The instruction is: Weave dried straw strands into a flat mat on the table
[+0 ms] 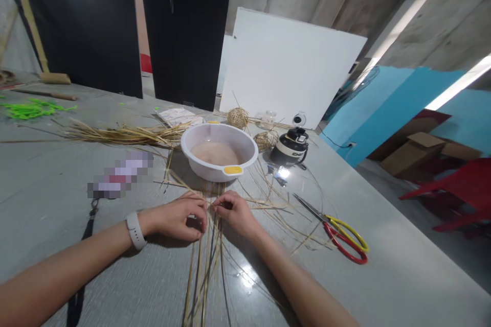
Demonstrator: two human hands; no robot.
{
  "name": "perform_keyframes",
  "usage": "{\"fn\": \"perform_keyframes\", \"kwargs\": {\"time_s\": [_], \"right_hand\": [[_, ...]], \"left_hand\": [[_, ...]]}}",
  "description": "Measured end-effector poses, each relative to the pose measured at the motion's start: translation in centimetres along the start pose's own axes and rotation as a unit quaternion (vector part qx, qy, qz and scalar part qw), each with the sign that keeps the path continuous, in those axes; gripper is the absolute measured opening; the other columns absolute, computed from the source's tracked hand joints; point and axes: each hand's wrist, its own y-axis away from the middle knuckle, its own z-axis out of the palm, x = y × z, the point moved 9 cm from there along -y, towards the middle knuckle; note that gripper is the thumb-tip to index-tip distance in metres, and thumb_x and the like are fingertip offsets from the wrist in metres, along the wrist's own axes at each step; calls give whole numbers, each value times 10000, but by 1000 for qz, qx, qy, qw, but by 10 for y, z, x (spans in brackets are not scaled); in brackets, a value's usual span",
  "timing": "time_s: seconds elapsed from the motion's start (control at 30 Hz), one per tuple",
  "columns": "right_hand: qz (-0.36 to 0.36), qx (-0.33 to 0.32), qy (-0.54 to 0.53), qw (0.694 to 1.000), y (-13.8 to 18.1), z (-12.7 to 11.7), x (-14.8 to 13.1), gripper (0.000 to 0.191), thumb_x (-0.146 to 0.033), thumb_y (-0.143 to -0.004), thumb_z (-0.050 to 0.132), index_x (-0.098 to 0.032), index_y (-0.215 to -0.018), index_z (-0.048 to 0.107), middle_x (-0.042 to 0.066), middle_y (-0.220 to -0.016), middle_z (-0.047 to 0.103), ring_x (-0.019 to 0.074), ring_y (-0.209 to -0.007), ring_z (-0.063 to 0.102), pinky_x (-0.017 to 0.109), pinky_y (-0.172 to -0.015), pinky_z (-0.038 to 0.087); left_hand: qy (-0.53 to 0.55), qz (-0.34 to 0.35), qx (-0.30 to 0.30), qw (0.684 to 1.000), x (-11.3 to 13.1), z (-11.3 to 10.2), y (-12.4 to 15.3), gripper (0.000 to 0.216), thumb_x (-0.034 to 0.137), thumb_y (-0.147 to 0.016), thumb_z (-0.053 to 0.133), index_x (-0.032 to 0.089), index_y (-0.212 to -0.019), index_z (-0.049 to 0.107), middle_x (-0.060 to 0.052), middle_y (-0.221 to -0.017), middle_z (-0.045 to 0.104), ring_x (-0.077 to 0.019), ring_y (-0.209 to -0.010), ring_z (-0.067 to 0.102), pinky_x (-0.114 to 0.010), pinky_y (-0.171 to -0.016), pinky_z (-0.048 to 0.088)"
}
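Several long, thin bamboo strips (202, 276) run from the basin toward the table's near edge, crossed by others under my hands. My left hand (180, 217) rests on the crossing from the left, fingers curled and thumb bent in, closed on the strips. From the right, my right hand (235, 210) pinches a strip between thumb and fingertips, close to the left fingertips. Just beyond both hands stands a white plastic basin (199, 166) with yellow handle pads and cloudy water inside. More loose strips (268, 204) fan out to the right.
Red-and-yellow-handled scissors (347, 237) lie at right. A dark jug (290, 148) and woven balls (238, 117) stand behind the basin. A strip bundle (126, 134), green pieces (30, 108) and a blurred-out object with a strap (123, 173) are on the left. Upright boards (291, 66) border the back.
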Motion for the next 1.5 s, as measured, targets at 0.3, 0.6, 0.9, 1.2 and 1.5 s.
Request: {"fn": "perform_keyframes", "kwargs": {"time_s": [0.3,0.6,0.9,1.2,1.5], "right_hand": [[4,-6,1,1000,1,0,-1,67,-152,-771,746,-217,-762,733,25,-796,664,202,-828,605,356,-807,460],[-4,0,-1,1000,0,0,-2,54,-163,-772,741,-216,-766,738,22,-794,673,197,-814,605,339,-775,459],[-7,10,0,1000,0,-1,0,66,-146,-765,726,-212,-763,730,17,-777,666,194,-805,596,331,-763,449],[0,7,-21,1000,1,-2,2,84,-130,-776,717,-213,-775,723,18,-792,667,197,-824,606,347,-792,457],[26,-5,-46,999,1,1,6,34,-174,-779,734,-202,-764,722,26,-797,652,181,-784,588,329,-762,451]], "left_hand": [[-3,-14,-50,999,1,-9,25,145,146,-696,676,256,-773,731,18,-847,609,-185,-886,576,-306,-942,389],[-45,-60,-1,997,-4,-6,13,94,286,-782,711,220,-717,697,10,-758,634,-182,-801,576,-327,-872,386],[-264,-49,112,957,9,-1,6,147,198,-920,568,166,-1038,648,-95,-997,674,-279,-977,580,-425,-898,394],[-223,19,86,971,16,8,2,165,39,-788,547,187,-837,603,-83,-1109,621,-259,-1047,531,-426,-963,396],[-68,128,48,988,49,13,29,187,39,-668,539,207,-741,500,-26,-884,598,-195,-870,532,-371,-937,455]]}}
